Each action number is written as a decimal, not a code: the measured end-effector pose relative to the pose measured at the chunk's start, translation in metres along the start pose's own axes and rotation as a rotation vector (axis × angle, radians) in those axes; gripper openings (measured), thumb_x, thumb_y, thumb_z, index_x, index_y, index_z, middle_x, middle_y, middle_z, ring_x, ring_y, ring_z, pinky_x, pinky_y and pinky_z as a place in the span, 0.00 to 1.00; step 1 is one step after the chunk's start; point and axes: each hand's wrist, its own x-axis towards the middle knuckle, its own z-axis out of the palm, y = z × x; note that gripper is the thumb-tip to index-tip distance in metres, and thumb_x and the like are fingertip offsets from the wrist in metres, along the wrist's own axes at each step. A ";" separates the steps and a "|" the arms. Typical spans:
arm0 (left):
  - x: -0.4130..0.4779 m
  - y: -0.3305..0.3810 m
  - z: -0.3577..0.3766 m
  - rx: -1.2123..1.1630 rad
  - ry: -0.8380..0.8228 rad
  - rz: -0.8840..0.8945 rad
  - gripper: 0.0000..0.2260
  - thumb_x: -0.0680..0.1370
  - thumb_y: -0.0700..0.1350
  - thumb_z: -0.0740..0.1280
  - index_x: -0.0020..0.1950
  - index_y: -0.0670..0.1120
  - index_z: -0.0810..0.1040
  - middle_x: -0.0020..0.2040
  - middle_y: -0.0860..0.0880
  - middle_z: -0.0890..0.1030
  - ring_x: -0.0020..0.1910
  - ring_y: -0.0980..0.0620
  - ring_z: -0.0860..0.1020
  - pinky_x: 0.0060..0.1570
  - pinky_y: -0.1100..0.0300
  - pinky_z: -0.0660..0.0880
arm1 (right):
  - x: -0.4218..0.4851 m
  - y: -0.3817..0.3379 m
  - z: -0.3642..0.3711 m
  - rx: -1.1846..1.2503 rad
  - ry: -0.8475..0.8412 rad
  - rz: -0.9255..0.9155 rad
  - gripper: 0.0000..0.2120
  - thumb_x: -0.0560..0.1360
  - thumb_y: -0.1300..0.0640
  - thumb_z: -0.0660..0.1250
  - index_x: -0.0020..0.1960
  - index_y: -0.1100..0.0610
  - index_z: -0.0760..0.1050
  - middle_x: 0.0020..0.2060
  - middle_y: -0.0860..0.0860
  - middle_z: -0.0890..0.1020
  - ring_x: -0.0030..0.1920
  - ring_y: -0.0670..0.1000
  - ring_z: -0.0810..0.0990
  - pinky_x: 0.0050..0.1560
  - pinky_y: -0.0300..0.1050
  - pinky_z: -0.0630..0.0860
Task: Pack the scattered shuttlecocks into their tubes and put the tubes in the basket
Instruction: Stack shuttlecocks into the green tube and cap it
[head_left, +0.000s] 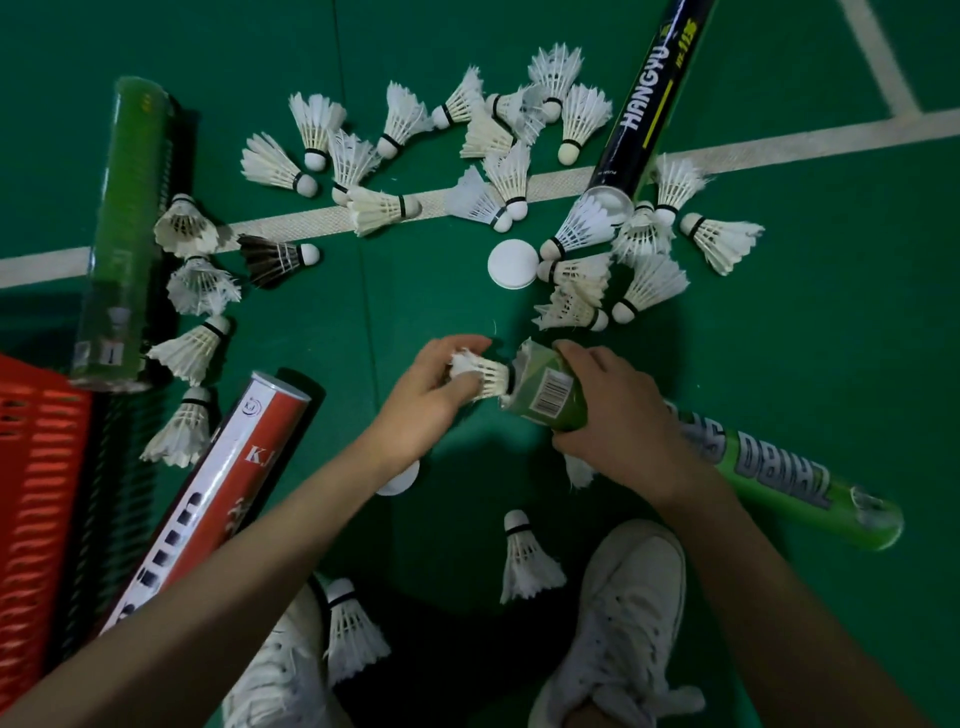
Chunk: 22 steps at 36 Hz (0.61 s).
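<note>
Cork first into the green tube, down on the court floor (779, 322).
Your right hand (623, 421) keeps its grip wrapped around the green tube (550, 392) near the mouth. Your left hand (431, 400) pinches the shuttlecock (483, 371) by its feathers, with the cork at the opening. Hold both in one line and push softly. The red basket (31, 467) stands at your left, and loose shuttlecocks (571, 306) and a white lid (513, 264) lie just ahead.

Left hand (431, 400) pinches a shuttlecock (488, 376) in curled fingers; right hand (621, 415), just beside it, wraps a green tube (545, 392); both forearms extended.
</note>
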 end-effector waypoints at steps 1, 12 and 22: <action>0.000 0.000 0.004 0.024 -0.013 0.019 0.16 0.70 0.47 0.62 0.56 0.61 0.74 0.60 0.48 0.75 0.54 0.53 0.76 0.57 0.59 0.73 | -0.001 -0.001 0.000 -0.004 0.002 -0.005 0.44 0.66 0.50 0.73 0.75 0.51 0.53 0.63 0.54 0.69 0.61 0.56 0.70 0.61 0.51 0.68; 0.006 -0.005 0.043 -0.146 -0.171 -0.093 0.34 0.77 0.63 0.54 0.78 0.53 0.47 0.74 0.56 0.57 0.73 0.60 0.57 0.68 0.65 0.55 | 0.001 -0.004 -0.004 -0.005 0.082 -0.021 0.45 0.65 0.51 0.74 0.75 0.52 0.54 0.64 0.54 0.69 0.63 0.56 0.69 0.62 0.53 0.67; 0.013 -0.004 0.057 -0.098 -0.089 -0.108 0.23 0.84 0.53 0.44 0.78 0.47 0.53 0.75 0.52 0.60 0.74 0.54 0.59 0.69 0.68 0.54 | 0.010 0.028 0.003 -0.031 0.090 0.053 0.42 0.65 0.51 0.74 0.74 0.52 0.57 0.61 0.56 0.71 0.61 0.58 0.71 0.59 0.52 0.68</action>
